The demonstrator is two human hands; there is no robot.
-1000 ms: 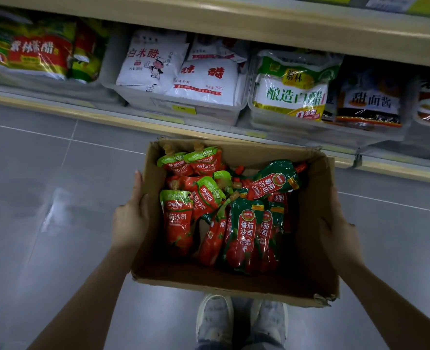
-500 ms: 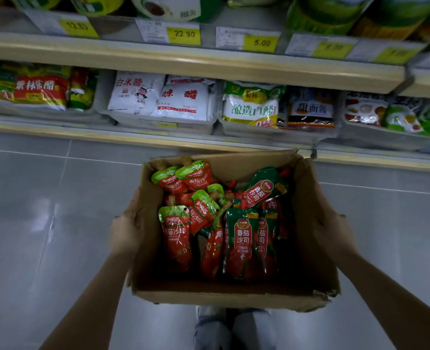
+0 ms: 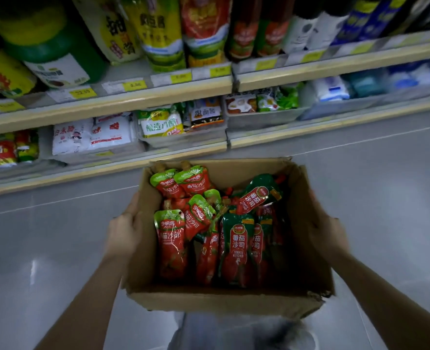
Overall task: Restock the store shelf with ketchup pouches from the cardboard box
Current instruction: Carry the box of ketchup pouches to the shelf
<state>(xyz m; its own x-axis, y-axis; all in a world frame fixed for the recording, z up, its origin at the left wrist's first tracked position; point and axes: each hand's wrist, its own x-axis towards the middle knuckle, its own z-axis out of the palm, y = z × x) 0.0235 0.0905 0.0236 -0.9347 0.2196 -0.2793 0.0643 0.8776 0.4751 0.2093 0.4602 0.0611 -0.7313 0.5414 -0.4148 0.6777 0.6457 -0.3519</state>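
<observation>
An open cardboard box is held in front of me above the floor. Inside lie several red and green ketchup pouches, some with light green tops, others dark green. My left hand grips the box's left wall and my right hand presses against its right wall. The store shelf runs across the view beyond the box, with yellow price tags along its edge.
The lower shelf holds trays of white vinegar bags, a green and white bag and dark sauce packs. Tall bottles and pouches stand on the upper shelf. Grey tiled floor lies below. My shoes are blurred under the box.
The view has tilted up and the box has risen toward the shelves, so the upper shelf with bottles now shows. Both hands keep the same hold on the box.
</observation>
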